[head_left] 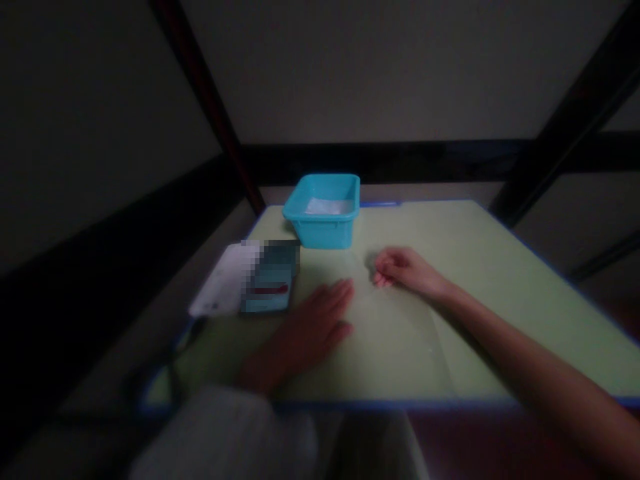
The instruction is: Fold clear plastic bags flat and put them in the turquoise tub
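Note:
My left hand (pixel 320 323) lies flat on the pale green tabletop (pixel 390 363), its fingers stretched out and the thumb apart. To the right and a little farther off, my right hand (pixel 400 268) rests on the table with its fingers curled in. Whether anything is inside those fingers is hidden. Just left of my left hand is a dark-edged flat item (pixel 270 280), partly pixelated, with a red mark across it. A white sheet of paper (pixel 223 283) lies against its left side.
Beyond my hands stands a turquoise plastic basin (pixel 327 233) with something white (pixel 327 207) inside. A thin blue item (pixel 380 204) lies along the far edge, right of the basin. Blue edging (pixel 380 404) borders the table, and a wall rises behind it.

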The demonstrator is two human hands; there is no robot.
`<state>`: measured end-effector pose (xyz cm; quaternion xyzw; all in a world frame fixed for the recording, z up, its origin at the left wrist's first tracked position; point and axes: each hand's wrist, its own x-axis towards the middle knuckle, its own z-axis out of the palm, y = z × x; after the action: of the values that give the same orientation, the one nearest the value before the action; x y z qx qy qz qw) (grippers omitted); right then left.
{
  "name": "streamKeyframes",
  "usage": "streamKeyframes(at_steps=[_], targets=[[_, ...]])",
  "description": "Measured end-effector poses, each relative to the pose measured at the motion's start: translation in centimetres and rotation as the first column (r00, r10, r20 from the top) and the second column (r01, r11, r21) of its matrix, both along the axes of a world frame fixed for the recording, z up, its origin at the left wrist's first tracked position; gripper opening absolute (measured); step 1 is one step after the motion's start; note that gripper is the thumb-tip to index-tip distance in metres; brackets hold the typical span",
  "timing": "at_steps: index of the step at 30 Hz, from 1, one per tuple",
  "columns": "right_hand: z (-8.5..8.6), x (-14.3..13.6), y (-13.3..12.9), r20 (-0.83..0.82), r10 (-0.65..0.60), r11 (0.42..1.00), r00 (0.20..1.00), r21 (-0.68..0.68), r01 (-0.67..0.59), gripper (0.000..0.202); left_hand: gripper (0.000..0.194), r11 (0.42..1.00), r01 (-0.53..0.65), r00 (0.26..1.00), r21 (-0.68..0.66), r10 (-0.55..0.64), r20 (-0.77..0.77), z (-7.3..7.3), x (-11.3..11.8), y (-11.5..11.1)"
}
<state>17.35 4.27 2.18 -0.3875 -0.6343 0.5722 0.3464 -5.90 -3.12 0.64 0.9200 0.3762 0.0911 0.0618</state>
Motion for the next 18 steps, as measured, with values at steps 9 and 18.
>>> streamKeyframes(at_steps=[9,18], targets=[[-0.6,-0.1,0.3,-0.017,-0.004,0.999,1.000,-0.049,0.003,0.011,0.054,1.000,-0.011,1.000,-0.022,0.011,-0.002,-0.3,-0.2,-0.1],[0.5,0.0,0.0,-0.164,-0.056,0.998,0.985,-0.043,0.050,0.025,0.047,0.999,0.021,0.992,0.032,-0.025,0.121,-0.1,-0.6,-0.7]])
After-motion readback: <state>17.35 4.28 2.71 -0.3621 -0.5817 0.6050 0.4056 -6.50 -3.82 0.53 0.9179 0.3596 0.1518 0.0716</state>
